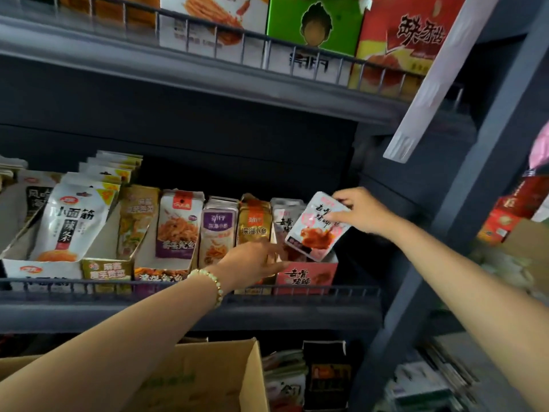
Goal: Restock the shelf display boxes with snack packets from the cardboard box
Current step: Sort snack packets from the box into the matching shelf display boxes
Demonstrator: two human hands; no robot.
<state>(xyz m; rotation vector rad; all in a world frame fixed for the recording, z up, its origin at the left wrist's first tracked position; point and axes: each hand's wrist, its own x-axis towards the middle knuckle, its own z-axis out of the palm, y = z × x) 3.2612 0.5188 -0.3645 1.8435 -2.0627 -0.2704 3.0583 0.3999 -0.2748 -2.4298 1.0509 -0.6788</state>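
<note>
You were at the placing step. Your right hand (364, 211) pinched a white-and-pink snack packet (318, 230) by its upper corner, thumb and fingers clamped on it, and held it tilted just above the pink display box (306, 276) at the right end of the middle shelf. The packet was not yet in the box. Its lower edge hung over the packets already standing there, which bore the same print. Your left hand (255, 261), with a bead bracelet (212, 285) at the wrist, reached toward the left front of that box with its fingers stretched out and a little apart, holding nothing. Blur hid whether the fingertips touched the standing packets. The cardboard box (202, 379) sat open below the shelf, its inside out of view. By my judgement, the next move called for you to turn the packet upright, line it up with the row and slide it down, while the left hand pressed the row back to open a gap. The wire rail (356, 289) ran close along the box's front, so the packet likely needed to go in from above.
</note>
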